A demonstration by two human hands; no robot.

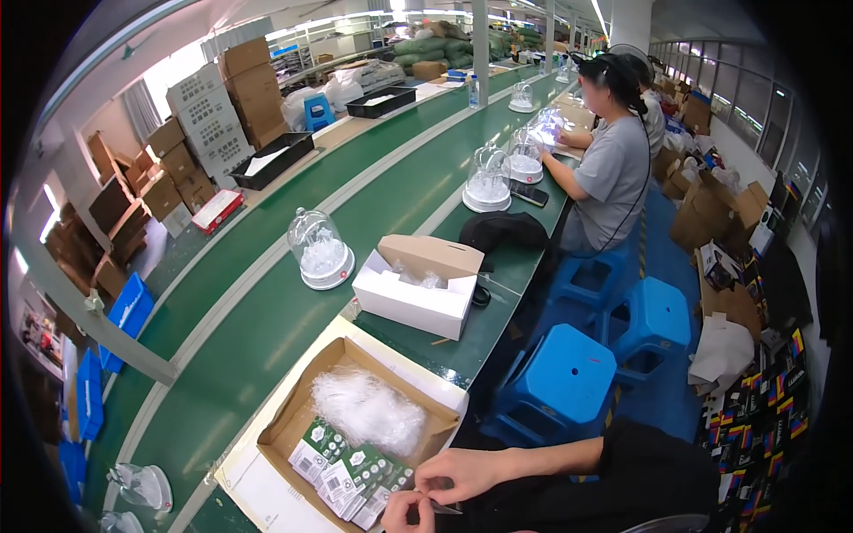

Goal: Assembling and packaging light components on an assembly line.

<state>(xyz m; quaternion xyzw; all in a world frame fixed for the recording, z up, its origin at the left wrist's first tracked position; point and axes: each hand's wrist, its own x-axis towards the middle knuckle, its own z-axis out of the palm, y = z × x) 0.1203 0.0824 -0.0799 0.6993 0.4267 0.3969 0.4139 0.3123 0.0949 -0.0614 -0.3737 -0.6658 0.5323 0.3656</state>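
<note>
Both my hands meet at the near edge of an open cardboard box (271, 426). My left hand (407, 515), partly cut off by the lower edge of the picture, pinches a small thin flat piece (447, 510), seen almost edge-on. My right hand (466, 471) is closed just above it, thumb and forefinger pressed together by the left fingertips; what they grip is too small to make out. In the box lie several green and white printed cards (342, 475) and a tangled heap of clear plastic strands (369, 409).
Beyond the box stand a white carton (418, 306) holding clear plastic, a black cap (505, 233) and a clear dome on a white base (322, 258). More domes line the green conveyor table (249, 342). A co-worker (613, 151) sits farther along. Blue stools (569, 369) stand at right.
</note>
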